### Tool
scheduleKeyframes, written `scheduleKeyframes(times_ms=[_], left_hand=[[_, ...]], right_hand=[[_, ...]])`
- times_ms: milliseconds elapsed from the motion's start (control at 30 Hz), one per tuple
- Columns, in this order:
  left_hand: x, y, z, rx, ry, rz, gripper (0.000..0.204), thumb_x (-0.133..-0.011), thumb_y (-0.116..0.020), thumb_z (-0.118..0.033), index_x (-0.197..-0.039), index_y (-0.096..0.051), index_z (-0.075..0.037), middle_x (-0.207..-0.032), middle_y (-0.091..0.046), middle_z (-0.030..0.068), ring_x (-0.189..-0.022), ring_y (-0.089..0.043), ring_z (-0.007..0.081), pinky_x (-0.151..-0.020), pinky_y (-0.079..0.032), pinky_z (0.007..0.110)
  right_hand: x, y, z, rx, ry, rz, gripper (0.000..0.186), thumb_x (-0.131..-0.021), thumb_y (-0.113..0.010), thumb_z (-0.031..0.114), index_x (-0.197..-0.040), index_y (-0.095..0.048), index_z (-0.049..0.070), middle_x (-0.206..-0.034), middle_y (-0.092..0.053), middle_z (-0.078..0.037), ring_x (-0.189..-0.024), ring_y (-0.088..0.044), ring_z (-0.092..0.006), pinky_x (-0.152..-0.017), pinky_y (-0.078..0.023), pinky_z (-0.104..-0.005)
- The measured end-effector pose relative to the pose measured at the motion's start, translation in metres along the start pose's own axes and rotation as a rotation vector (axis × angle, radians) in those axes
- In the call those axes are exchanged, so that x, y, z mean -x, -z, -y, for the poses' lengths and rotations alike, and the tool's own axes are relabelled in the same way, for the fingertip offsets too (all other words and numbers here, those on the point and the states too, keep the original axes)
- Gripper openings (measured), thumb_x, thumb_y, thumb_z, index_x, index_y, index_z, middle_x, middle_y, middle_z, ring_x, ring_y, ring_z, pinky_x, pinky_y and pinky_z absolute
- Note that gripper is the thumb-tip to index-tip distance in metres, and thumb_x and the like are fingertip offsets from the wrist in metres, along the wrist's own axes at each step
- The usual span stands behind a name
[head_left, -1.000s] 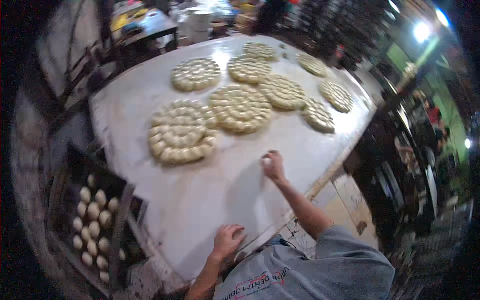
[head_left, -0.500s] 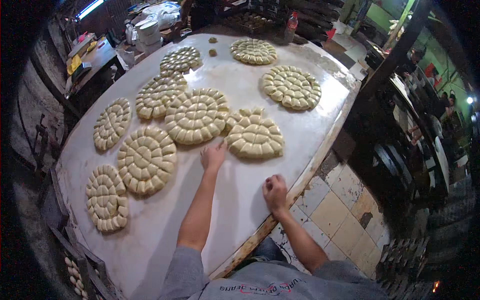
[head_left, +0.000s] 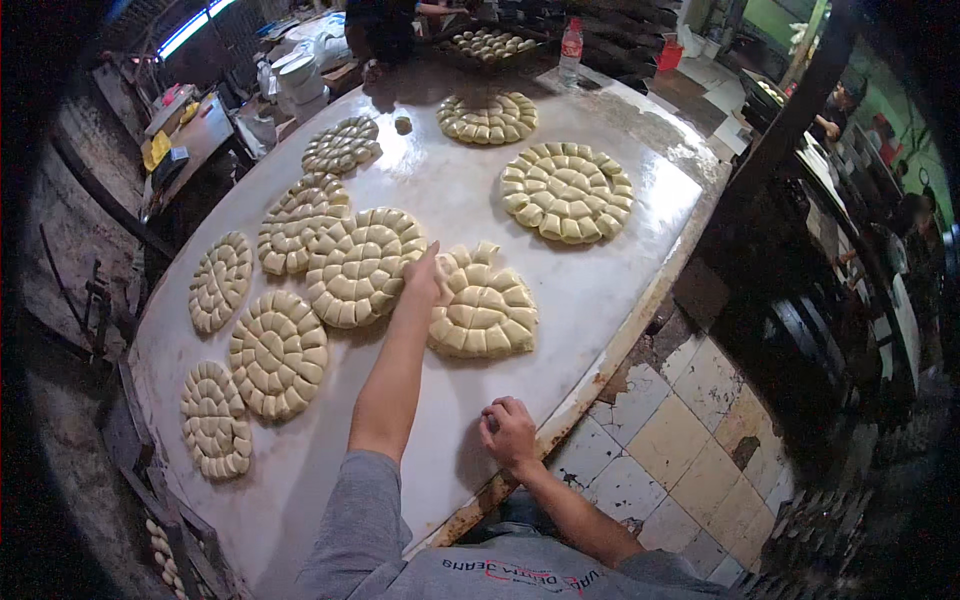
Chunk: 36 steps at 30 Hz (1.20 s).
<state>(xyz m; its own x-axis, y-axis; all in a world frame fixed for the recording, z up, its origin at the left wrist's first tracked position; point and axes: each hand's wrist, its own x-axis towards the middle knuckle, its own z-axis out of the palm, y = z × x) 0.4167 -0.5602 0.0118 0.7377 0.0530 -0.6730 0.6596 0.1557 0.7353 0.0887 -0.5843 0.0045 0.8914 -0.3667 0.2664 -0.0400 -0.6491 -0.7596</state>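
Observation:
Several round slabs of pale dough, scored into wedge-like pieces, lie on a white table [head_left: 400, 480]. My left hand [head_left: 424, 276] reaches between a large dough round [head_left: 366, 268] and a dough round with a jutting top [head_left: 482, 312]. One finger stretches forward and the hand touches the dough edges; its other fingers are partly hidden. Near the table's front right edge, my right hand [head_left: 508, 432] is curled closed around a small dark thing that I cannot make out. Beyond it lies another dough round [head_left: 567, 192], apart from both hands.
A small dough lump [head_left: 403, 125] and a clear bottle [head_left: 571, 54] are at the table's far side. Behind them are a dark tray of dough balls [head_left: 490, 44] and another person [head_left: 380, 35]. White buckets [head_left: 298, 78] stand far left. Cracked tiles [head_left: 680, 425] cover the floor at right.
My left hand has moved forward, farther in between the two dough rounds. My right hand stays closed near the table edge. The view has shifted, and the person across the table shows more.

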Motion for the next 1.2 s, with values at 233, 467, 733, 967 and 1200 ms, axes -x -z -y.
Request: scheduleKeyframes(times_ms=[233,467,733,967,1200], left_hand=[[0.052,0.05,0.016,0.226,0.017,0.521,0.036,-0.085,-0.057,-0.022,-0.117,-0.051,-0.009,-0.111,-0.056,0.0109,-0.104,-0.051,0.022,-0.09,-0.043,0.041],[0.024,0.229,0.088,0.565,-0.303,0.091,0.033,-0.079,-0.061,-0.004,-0.11,-0.049,0.001,-0.107,-0.056,0.0127,-0.093,-0.058,0.0243,-0.077,-0.051,0.036],[0.2,0.4,0.169,-0.139,-0.442,0.492,0.024,-0.086,-0.055,-0.009,-0.105,-0.041,-0.005,-0.094,-0.047,0.0035,-0.085,-0.048,0.0147,-0.075,-0.042,0.027],[0.254,0.531,0.183,-0.114,-0.488,0.181,0.024,-0.088,-0.052,-0.017,-0.103,-0.04,-0.002,-0.091,-0.046,0.0073,-0.084,-0.045,0.0149,-0.078,-0.039,0.026],[0.273,0.618,0.224,-0.779,-0.848,0.231,0.046,-0.074,-0.067,-0.018,-0.11,-0.041,-0.005,-0.101,-0.05,0.0109,-0.1,-0.045,0.0217,-0.086,-0.04,0.04]], right_hand=[[0.009,0.015,-0.014,0.044,-0.029,-0.082,0.011,-0.067,-0.063,0.01,-0.077,-0.058,0.006,-0.085,-0.056,-0.011,-0.082,-0.054,-0.0291,-0.071,-0.046,-0.0385],[0.009,-0.008,0.007,0.09,-0.054,-0.113,0.011,-0.068,-0.062,0.009,-0.077,-0.058,0.005,-0.083,-0.055,-0.01,-0.084,-0.054,-0.0281,-0.07,-0.046,-0.0374],[0.062,-0.107,0.097,-0.101,-0.007,0.153,0.028,-0.08,-0.051,0.029,-0.093,-0.061,0.006,-0.086,-0.061,-0.013,-0.081,-0.057,-0.0293,-0.074,-0.042,-0.0416],[0.17,-0.196,0.151,-0.26,0.341,0.531,0.033,-0.078,-0.058,0.034,-0.103,-0.057,0.012,-0.081,-0.058,-0.01,-0.081,-0.055,-0.0262,-0.074,-0.042,-0.0366],[0.117,-0.092,0.094,0.354,0.374,0.41,0.032,-0.072,-0.065,0.03,-0.096,-0.056,0.012,-0.099,-0.051,-0.009,-0.096,-0.047,-0.0267,-0.08,-0.039,-0.0387]])
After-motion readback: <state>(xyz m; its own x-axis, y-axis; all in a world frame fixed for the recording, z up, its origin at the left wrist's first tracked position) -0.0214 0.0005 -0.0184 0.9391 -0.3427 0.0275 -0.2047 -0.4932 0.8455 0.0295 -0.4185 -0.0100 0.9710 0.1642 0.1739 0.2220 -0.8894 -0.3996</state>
